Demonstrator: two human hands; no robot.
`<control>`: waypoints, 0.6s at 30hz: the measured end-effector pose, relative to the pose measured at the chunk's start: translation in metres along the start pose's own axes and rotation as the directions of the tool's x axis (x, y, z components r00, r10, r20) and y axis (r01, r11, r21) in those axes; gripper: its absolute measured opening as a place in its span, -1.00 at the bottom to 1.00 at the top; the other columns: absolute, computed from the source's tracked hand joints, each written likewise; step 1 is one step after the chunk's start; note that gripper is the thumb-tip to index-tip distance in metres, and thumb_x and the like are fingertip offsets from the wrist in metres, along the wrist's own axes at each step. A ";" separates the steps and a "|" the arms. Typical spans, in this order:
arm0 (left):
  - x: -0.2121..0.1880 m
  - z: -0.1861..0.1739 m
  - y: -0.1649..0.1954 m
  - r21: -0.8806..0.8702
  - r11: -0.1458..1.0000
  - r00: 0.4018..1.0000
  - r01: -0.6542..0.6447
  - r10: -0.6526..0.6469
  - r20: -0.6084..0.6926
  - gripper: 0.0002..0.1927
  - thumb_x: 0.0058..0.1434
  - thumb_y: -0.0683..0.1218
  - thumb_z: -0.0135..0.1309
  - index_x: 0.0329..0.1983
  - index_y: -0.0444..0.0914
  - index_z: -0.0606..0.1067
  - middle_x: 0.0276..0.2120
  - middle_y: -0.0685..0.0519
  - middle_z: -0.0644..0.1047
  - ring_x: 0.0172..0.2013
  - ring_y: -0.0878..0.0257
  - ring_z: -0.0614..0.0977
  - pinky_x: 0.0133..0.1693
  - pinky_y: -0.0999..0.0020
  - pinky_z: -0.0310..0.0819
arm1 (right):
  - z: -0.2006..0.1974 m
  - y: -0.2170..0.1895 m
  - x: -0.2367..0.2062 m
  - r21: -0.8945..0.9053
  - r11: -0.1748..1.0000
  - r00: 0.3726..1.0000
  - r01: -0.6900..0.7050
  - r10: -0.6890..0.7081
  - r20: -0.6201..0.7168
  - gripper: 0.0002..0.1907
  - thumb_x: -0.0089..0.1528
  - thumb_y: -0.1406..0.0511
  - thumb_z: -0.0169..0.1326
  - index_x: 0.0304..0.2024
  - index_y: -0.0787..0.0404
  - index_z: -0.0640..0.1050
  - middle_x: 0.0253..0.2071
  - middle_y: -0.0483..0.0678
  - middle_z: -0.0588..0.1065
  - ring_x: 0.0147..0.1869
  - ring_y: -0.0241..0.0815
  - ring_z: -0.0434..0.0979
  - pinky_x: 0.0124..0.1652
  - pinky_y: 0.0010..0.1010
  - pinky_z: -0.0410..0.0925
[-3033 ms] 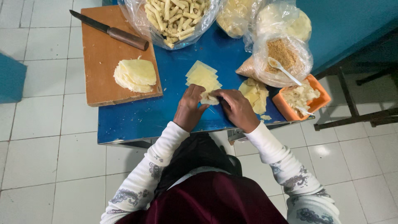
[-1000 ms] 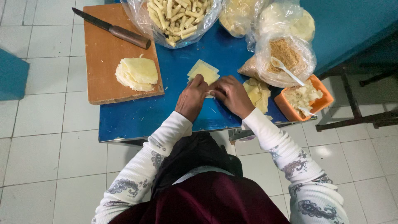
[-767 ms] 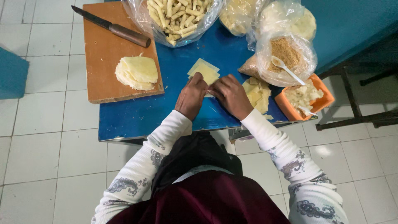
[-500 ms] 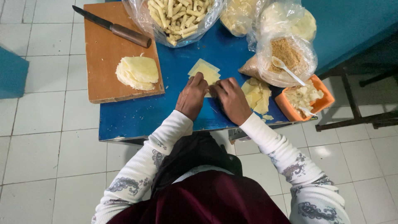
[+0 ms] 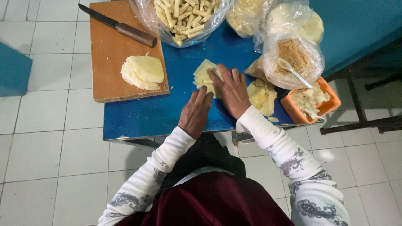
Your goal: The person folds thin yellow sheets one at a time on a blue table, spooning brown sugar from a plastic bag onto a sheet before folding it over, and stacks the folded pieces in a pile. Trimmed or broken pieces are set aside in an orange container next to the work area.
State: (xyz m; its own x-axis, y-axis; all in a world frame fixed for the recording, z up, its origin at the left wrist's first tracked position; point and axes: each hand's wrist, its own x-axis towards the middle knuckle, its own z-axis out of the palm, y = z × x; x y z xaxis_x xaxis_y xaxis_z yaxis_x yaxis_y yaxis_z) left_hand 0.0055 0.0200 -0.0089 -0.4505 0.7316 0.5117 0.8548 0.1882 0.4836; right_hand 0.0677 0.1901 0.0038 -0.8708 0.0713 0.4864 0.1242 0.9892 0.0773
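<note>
Where the blue table meets its far edge, we see four clear plastic bags: one full of pale rolled sticks, one with yellowish pieces, one holding pale round sheets, and one of brown crumbs with a white spoon resting in it. Just right of the crumb bag stands an orange tub with a pale shredded filling. None of the bags shows a label we can make out.

Our left hand lies with fingers bent, their tips touching the near edge of the yellow wrapper on the table; whether it pinches anything we cannot tell. Our right hand presses flat, fingers spread, on the wrapper's right side, covering part of it. A loose heap of cut yellow squares lies just beside the right wrist.

Half a second ago both hands sat closer together over the wrapper's near corner; now the right hand has slid farther forward onto it, and the left has dropped slightly behind. The rest has stayed put.

On the left, a wooden cutting board carries a stack of pale round sheets and a brown-handled knife lying at a slant across its far corner.
</note>
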 end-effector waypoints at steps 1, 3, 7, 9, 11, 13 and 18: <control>0.000 0.001 -0.001 0.031 0.999 1.000 -0.024 0.024 -0.002 -0.64 0.22 -0.23 0.13 0.10 -0.34 0.46 0.10 -0.11 0.42 0.07 -0.02 0.50 0.00 0.17 0.51 | 0.000 0.004 0.007 0.070 0.998 1.000 0.000 0.000 0.004 -0.44 0.23 0.40 0.04 0.30 0.01 0.51 0.27 -0.04 0.31 0.11 0.06 0.32 0.04 -0.16 0.27; -0.002 0.001 -0.002 0.093 0.993 0.998 -0.070 0.070 0.002 -0.58 0.19 -0.20 0.15 0.12 -0.34 0.46 0.13 -0.09 0.43 0.11 0.01 0.50 0.06 0.20 0.50 | -0.002 0.013 0.018 0.212 0.977 1.000 -0.004 0.000 0.017 -0.34 0.19 0.48 0.04 0.35 -0.02 0.50 0.27 -0.04 0.33 0.14 0.06 0.33 0.13 -0.18 0.29; -0.005 0.002 -0.002 0.087 0.994 0.998 -0.059 0.059 0.000 -0.56 0.19 -0.18 0.17 0.15 -0.33 0.47 0.16 -0.09 0.45 0.14 0.03 0.49 0.07 0.23 0.49 | -0.013 0.019 0.032 0.451 0.892 0.991 -0.014 -0.046 0.122 -0.37 0.21 0.44 0.17 0.36 0.08 0.48 0.05 -0.01 0.46 0.04 0.09 0.39 0.09 -0.13 0.27; -0.004 0.002 -0.001 0.079 0.995 0.998 -0.066 0.067 -0.016 -0.55 0.18 -0.18 0.18 0.16 -0.33 0.46 0.14 -0.09 0.46 0.15 0.03 0.49 0.10 0.23 0.48 | -0.019 0.015 0.037 0.500 0.866 0.989 0.020 -0.090 0.117 -0.39 0.16 0.42 0.24 0.29 0.16 0.50 -0.08 -0.01 0.54 -0.02 0.09 0.48 -0.02 -0.08 0.27; -0.004 0.003 -0.001 0.108 0.992 0.998 -0.069 0.069 0.001 -0.55 0.17 -0.17 0.18 0.14 -0.33 0.47 0.14 -0.09 0.46 0.16 0.03 0.49 0.09 0.23 0.49 | -0.025 0.013 0.050 0.570 0.819 0.980 -0.063 -0.056 0.190 -0.45 0.19 0.41 0.22 0.25 0.16 0.50 -0.13 -0.01 0.55 -0.13 -0.04 0.55 -0.11 -0.23 0.38; -0.004 0.002 0.000 0.112 0.992 0.998 -0.055 0.055 0.007 -0.56 0.18 -0.18 0.18 0.14 -0.33 0.47 0.14 -0.09 0.47 0.16 0.04 0.50 0.09 0.23 0.49 | -0.032 0.014 0.074 0.642 0.755 0.969 -0.137 -0.033 0.247 -0.51 0.22 0.43 0.16 0.23 0.17 0.52 -0.22 0.00 0.58 -0.23 -0.17 0.60 -0.19 -0.33 0.46; -0.004 0.002 0.001 0.089 0.995 0.999 -0.041 0.041 -0.003 -0.58 0.21 -0.17 0.17 0.15 -0.32 0.47 0.15 -0.09 0.46 0.18 0.02 0.50 0.09 0.18 0.50 | -0.055 0.016 0.160 0.831 0.486 0.947 0.271 0.019 -0.320 -0.68 0.51 0.39 -0.05 0.30 0.34 0.45 0.04 0.10 0.58 0.07 -0.22 0.60 0.04 -0.32 0.45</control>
State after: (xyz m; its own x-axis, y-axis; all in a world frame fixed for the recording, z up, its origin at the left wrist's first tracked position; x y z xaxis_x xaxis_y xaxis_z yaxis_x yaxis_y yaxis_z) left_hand 0.0086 0.0191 -0.0119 -0.4155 0.7368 0.5333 0.8921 0.2158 0.3969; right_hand -0.0435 0.2104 0.1310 -0.6704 0.0454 0.7406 -0.5709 0.6061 -0.5539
